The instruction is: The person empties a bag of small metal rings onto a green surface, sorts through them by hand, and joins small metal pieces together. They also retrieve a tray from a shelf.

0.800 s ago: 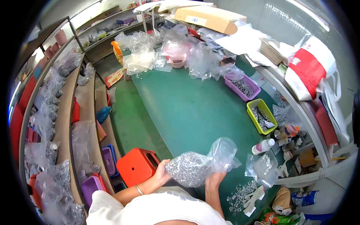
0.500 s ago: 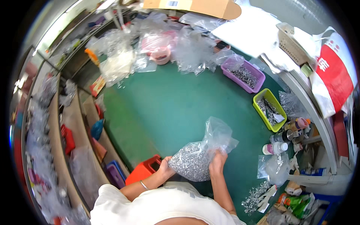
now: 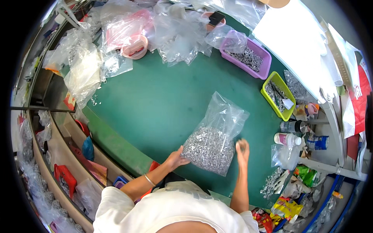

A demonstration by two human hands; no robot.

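Observation:
A clear plastic bag packed with small silvery metal pieces lies tilted on the green table in front of me. Its empty upper part stretches away from me, loosely creased. At the bag's left side my left hand grips the edge, the fingertips partly hidden by the bag. Just off its right side is my right hand, fingers curled in, with nothing visible in them.
Purple and lime-green baskets of metal pieces stand at the far right, with bottles nearer. Loose pieces lie at the right edge. Plastic bags and a pink bowl line the back. Shelves run along the left.
The bag has been laid flatter, its top spread out and pointing away. My right hand has let go of the bag's upper part and moved right. My left hand stays at the left side.

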